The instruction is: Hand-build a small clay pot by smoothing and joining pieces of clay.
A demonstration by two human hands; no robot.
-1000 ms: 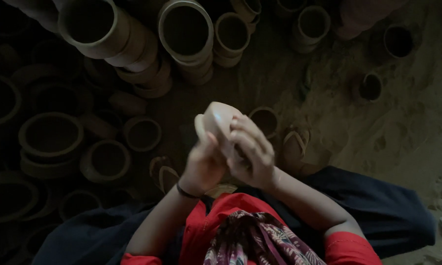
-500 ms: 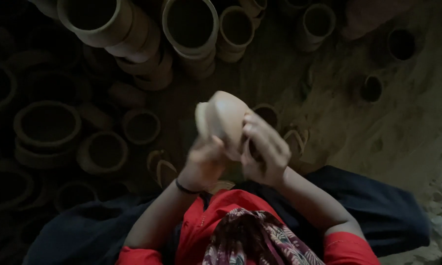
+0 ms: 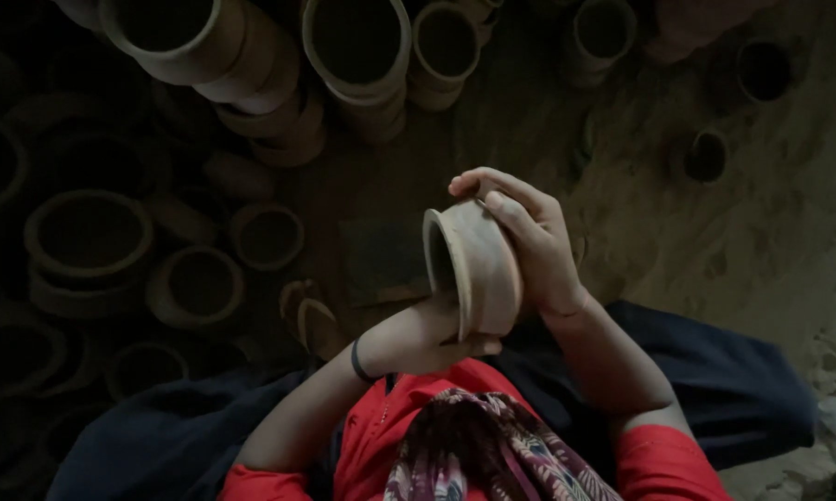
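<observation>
I hold a small unfired clay pot (image 3: 478, 269) in front of my chest, tipped on its side with its mouth facing left. My left hand (image 3: 422, 336), with a dark band at the wrist, cups the pot from underneath. My right hand (image 3: 532, 243) wraps over the pot's right side and base, fingers curled across the top. Below them I see my red top and a patterned scarf (image 3: 473, 455).
Many round clay pots stand on the ground at left and along the top, such as a wide one (image 3: 89, 237) and a stacked one (image 3: 355, 46). A pair of sandals (image 3: 308, 317) lies near my left arm. Sandy earth (image 3: 761, 232) with a few small pots spreads right.
The pot has been turned in my hands from base-up to lying on its side, mouth to the left. My left hand dropped beneath it and my right hand slid over its side.
</observation>
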